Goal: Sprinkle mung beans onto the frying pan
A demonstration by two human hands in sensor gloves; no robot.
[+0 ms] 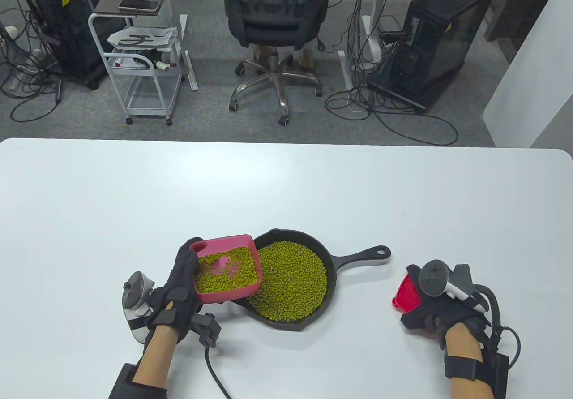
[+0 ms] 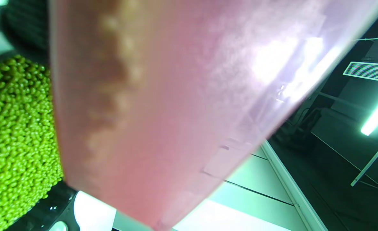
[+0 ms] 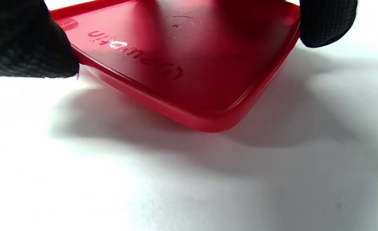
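Note:
A black cast-iron frying pan (image 1: 331, 260) sits on the white table, its handle pointing right, with a layer of green mung beans (image 1: 295, 282) inside. My left hand (image 1: 179, 282) grips a pink plastic container (image 1: 226, 269) partly full of mung beans and holds it over the pan's left rim. In the left wrist view the container's translucent wall (image 2: 176, 106) fills most of the frame, with the beans in the pan (image 2: 15, 144) at the left. My right hand (image 1: 429, 314) holds a red lid (image 1: 406, 293) just above the table, right of the pan. The right wrist view shows the lid (image 3: 189, 70) between my fingertips (image 3: 25, 45).
The white table (image 1: 286, 184) stretches far beyond the pan. An office chair (image 1: 273, 23), a white cart (image 1: 143, 67) and computer towers with cables stand on the floor behind the table's far edge.

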